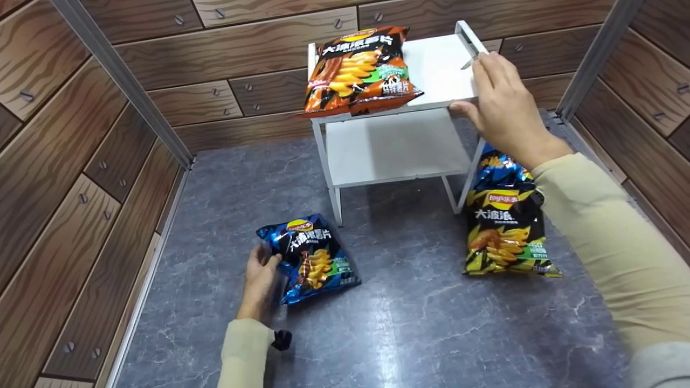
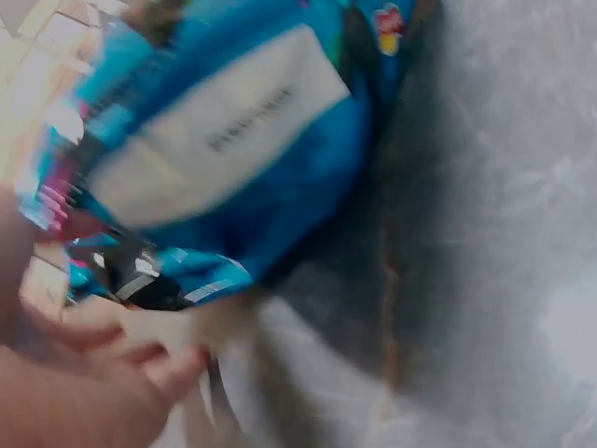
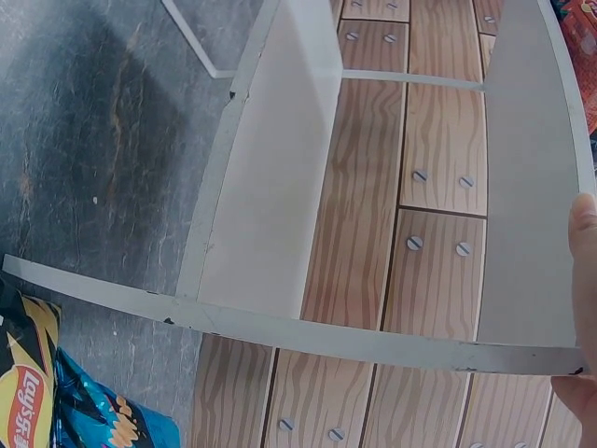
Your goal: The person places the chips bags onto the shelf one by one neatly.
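My left hand (image 1: 260, 280) pinches the left edge of a blue potato chip bag (image 1: 318, 261), low over the grey floor. In the left wrist view the bag's back with its pale label panel (image 2: 233, 140) shows, blurred, above the curled fingers (image 2: 173, 373). My right hand (image 1: 506, 108) grips the front right corner of a white two-tier shelf rack (image 1: 442, 70), thumb at the front edge and fingers over the side rail. On the rack's top tier lies an orange-red chip bag (image 1: 358, 70), overhanging the front edge slightly.
Right of the rack, a yellow-and-black chip bag (image 1: 504, 237) lies on the floor (image 1: 409, 323), with another blue chip bag (image 1: 501, 167) behind it, partly hidden by my right arm. The lower tier (image 1: 399, 148) is bare white. Wood-patterned walls (image 1: 259, 54) enclose the area.
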A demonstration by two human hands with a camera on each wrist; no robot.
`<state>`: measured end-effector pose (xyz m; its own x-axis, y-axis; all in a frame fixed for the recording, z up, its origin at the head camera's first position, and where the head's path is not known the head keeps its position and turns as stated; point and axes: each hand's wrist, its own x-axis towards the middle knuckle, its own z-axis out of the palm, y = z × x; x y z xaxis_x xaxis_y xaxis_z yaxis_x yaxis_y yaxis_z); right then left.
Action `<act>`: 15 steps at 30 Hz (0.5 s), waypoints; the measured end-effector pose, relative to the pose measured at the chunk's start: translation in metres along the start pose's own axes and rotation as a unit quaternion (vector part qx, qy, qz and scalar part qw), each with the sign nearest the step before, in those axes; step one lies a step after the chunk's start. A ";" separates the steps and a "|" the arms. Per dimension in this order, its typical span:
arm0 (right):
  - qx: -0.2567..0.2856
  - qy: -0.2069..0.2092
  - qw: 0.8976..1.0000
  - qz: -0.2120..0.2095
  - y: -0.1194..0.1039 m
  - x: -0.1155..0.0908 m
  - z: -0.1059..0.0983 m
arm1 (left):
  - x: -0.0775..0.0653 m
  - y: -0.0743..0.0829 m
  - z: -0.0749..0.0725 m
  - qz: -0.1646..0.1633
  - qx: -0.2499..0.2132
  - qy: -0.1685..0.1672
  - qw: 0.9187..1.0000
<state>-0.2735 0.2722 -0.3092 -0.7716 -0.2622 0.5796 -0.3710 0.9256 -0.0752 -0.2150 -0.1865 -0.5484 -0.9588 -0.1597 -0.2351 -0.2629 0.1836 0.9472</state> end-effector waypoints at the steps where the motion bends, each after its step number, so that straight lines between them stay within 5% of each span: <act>1: 0.000 0.000 1.000 0.000 0.000 0.000 0.000 | -0.002 0.002 -0.001 0.003 0.018 0.013 1.000; 4: -0.002 0.001 1.000 -0.001 0.000 0.000 0.000 | -0.009 0.012 0.002 0.042 0.077 0.059 0.994; 7: -0.001 0.001 1.000 -0.002 -0.001 0.000 0.001 | -0.021 0.027 0.013 0.153 0.141 0.098 0.973; 9: 0.000 0.001 1.000 -0.001 -0.001 0.000 0.001 | -0.029 0.035 0.024 0.253 0.189 0.106 0.943; 12: 0.003 0.004 1.000 0.000 -0.001 0.000 0.001 | -0.038 0.042 0.041 0.382 0.277 0.089 0.877; 15: 0.006 0.011 1.000 -0.002 -0.001 0.001 0.002 | -0.044 0.041 0.053 0.431 0.363 0.040 0.825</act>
<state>-0.2749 0.2708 -0.3102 -0.7591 -0.2595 0.5970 -0.3802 0.9212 -0.0830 -0.1899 -0.1202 -0.5108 -0.8211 0.2753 0.5000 0.4895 0.7902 0.3687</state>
